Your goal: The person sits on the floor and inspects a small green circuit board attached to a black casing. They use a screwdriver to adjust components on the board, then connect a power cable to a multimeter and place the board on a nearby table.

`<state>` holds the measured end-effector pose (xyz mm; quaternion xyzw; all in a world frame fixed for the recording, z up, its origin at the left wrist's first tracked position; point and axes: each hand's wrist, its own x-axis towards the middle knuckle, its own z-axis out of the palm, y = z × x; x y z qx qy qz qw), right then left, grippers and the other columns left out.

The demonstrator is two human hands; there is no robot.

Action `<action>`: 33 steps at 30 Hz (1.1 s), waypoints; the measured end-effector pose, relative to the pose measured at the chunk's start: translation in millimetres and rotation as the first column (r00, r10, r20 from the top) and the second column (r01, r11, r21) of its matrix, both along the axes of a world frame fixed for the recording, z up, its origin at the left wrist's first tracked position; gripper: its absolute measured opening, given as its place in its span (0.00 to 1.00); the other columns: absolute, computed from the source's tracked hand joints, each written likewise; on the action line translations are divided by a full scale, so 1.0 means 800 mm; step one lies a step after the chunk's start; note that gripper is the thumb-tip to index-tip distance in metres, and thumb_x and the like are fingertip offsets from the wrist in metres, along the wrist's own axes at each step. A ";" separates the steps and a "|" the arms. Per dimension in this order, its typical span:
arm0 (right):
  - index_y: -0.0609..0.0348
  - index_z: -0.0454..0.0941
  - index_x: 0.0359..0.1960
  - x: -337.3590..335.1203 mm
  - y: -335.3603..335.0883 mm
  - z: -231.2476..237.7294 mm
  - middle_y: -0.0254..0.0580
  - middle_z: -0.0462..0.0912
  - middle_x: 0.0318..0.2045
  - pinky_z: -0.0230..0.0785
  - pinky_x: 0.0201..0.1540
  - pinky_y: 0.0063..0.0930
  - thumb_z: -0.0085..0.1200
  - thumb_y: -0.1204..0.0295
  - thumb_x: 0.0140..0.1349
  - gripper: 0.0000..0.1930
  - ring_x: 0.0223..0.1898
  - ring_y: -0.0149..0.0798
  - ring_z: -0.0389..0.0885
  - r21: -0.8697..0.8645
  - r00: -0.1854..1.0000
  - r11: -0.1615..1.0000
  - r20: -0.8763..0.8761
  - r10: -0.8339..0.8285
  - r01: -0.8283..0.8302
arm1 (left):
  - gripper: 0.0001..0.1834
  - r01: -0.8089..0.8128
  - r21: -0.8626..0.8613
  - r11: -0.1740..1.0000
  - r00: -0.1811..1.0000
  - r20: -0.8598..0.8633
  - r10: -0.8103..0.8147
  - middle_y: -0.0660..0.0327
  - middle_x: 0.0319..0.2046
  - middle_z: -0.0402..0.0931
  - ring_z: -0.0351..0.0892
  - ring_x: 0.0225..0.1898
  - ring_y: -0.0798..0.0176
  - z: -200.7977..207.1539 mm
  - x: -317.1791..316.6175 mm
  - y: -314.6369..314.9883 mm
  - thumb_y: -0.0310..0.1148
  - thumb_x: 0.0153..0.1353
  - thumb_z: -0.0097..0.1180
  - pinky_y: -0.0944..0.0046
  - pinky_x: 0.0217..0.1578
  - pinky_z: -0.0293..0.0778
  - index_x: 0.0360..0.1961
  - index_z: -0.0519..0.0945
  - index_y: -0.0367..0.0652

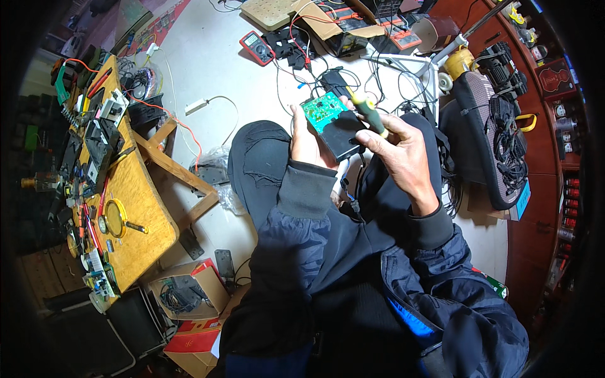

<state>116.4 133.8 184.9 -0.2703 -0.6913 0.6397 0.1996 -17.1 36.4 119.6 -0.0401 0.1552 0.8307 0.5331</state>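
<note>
A black rectangular device (342, 132) with a bare green circuit board (325, 109) at its far end lies across the palm of my left hand (305, 140). The fingers of that hand wrap round the device from below and are partly hidden by it. My right hand (403, 150) grips a screwdriver (370, 114) with a green and yellow handle between thumb and fingers, just right of the board. The screwdriver is slightly blurred, and I cannot make out its tip. Both hands are above my lap, between my knees.
A wooden workbench (142, 214) at left carries tools, parts and a yellow-rimmed magnifying glass (116, 218). Ahead on the floor lie a red multimeter (255, 48) and tangled cables. At right stands a chair seat (488, 126) piled with black cables. Cardboard boxes (211, 286) sit lower left.
</note>
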 end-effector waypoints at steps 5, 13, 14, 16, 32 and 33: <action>0.70 0.82 0.53 -0.003 -0.007 0.001 0.37 0.86 0.41 0.74 0.47 0.21 0.70 0.75 0.62 0.19 0.42 0.26 0.82 -0.149 0.992 0.988 -0.130 0.003 -0.023 | 0.48 0.066 0.230 0.971 0.995 0.054 -0.080 0.44 0.57 0.78 0.82 0.54 0.43 -0.005 -0.002 -0.005 0.71 0.73 0.25 0.43 0.58 0.80 0.67 0.69 0.35; 0.66 0.85 0.43 0.003 0.010 0.017 0.30 0.82 0.32 0.69 0.39 0.19 0.65 0.73 0.65 0.09 0.33 0.22 0.76 -0.003 0.991 0.992 -0.052 -0.126 0.126 | 0.46 -0.005 -0.018 1.000 1.000 -0.018 0.005 0.46 0.44 0.84 0.86 0.41 0.47 -0.001 -0.006 0.006 0.70 0.72 0.36 0.47 0.42 0.86 0.59 0.75 0.32; 0.66 0.86 0.42 0.002 0.009 0.018 0.30 0.82 0.31 0.68 0.38 0.18 0.64 0.74 0.65 0.08 0.32 0.22 0.75 0.032 0.988 0.990 -0.070 -0.137 0.140 | 0.44 0.009 0.002 1.000 0.993 -0.120 -0.009 0.46 0.46 0.84 0.86 0.42 0.50 0.001 -0.002 0.004 0.68 0.75 0.34 0.51 0.45 0.85 0.61 0.74 0.32; 0.65 0.86 0.40 -0.002 0.005 0.018 0.27 0.81 0.29 0.68 0.37 0.18 0.64 0.75 0.64 0.07 0.31 0.21 0.74 0.080 0.981 0.982 -0.104 -0.165 0.174 | 0.40 -0.048 -0.054 0.997 0.957 -0.290 0.030 0.47 0.48 0.84 0.86 0.44 0.54 0.007 0.009 0.007 0.63 0.77 0.34 0.55 0.48 0.83 0.63 0.73 0.32; 0.68 0.84 0.45 0.001 0.002 0.008 0.32 0.84 0.37 0.72 0.45 0.20 0.62 0.79 0.62 0.10 0.38 0.24 0.79 0.090 0.988 0.988 -0.104 -0.113 0.123 | 0.39 -0.140 -0.081 0.987 0.671 -0.741 0.034 0.62 0.49 0.80 0.72 0.41 0.75 0.009 0.024 0.003 0.58 0.66 0.64 0.73 0.47 0.69 0.65 0.75 0.37; 0.68 0.84 0.45 0.002 0.002 0.007 0.32 0.84 0.37 0.73 0.45 0.21 0.62 0.79 0.62 0.10 0.38 0.24 0.79 0.072 0.987 0.990 -0.116 -0.112 0.121 | 0.39 -0.137 -0.081 0.987 0.673 -0.739 0.033 0.63 0.48 0.80 0.71 0.41 0.75 0.009 0.024 0.003 0.58 0.65 0.65 0.73 0.47 0.68 0.65 0.75 0.37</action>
